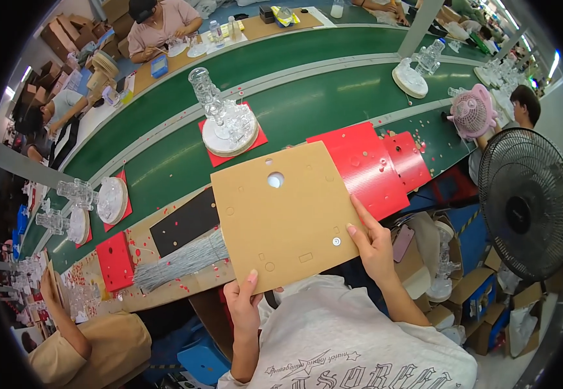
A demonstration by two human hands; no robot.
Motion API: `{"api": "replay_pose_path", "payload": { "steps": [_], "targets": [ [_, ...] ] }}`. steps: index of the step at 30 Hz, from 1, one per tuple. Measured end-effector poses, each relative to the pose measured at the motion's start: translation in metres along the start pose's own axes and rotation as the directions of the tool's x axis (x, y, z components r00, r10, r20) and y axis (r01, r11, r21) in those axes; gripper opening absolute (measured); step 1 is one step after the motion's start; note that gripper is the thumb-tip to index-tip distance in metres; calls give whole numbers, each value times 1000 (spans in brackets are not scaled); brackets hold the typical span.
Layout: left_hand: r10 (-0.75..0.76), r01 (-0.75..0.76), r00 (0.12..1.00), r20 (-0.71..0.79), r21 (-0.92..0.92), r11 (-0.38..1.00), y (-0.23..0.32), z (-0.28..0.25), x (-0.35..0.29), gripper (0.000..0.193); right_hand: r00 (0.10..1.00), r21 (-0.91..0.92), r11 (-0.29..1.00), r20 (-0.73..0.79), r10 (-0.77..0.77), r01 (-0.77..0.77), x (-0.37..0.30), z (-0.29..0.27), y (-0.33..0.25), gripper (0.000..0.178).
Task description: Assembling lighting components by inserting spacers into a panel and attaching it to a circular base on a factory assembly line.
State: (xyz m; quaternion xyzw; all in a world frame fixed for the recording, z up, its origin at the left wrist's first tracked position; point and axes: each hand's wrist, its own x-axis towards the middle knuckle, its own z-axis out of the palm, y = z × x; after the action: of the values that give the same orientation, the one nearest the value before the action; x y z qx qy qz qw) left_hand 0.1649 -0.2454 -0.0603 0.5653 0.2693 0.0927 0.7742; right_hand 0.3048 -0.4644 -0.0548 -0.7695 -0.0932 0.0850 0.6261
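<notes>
A flat brown cardboard sheet (281, 223) is held up, tilted, between my two hands. It has a round hole near its far edge, several cut outlines, and a small white round piece (336, 242) near its right side. My left hand (242, 305) pinches the near left corner, thumb on top. At the right edge my right hand (372, 245) grips the sheet, with thumb and a finger lying on its face. Beyond it, partly covered by the sheet, lie red plastic sheets (366, 170).
A bundle of thin grey wires (181, 262), a black sheet (181, 222) and a red square stack (114, 261) lie left. Clear glass-like pieces on round white bases (231, 139) stand on the green conveyor (281, 84). A black fan (528, 204) stands right. Co-workers sit around.
</notes>
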Motion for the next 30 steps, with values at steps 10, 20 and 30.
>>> {"api": "replay_pose_path", "payload": {
  "steps": [10,20,30],
  "targets": [
    [91,-81,995,-33,219,972,49,-12,42,79,996,28,999,79,-38,36,-3,2,-2,55],
    [142,-154,984,103,119,981,43,-4,64,73,993,-225,973,118,-20,47,-2,-13,-29,52],
    [169,-180,981,98,107,978,39,1,59,68,888,-256,924,435,-151,283,91,5,2,66]
  ]
}}
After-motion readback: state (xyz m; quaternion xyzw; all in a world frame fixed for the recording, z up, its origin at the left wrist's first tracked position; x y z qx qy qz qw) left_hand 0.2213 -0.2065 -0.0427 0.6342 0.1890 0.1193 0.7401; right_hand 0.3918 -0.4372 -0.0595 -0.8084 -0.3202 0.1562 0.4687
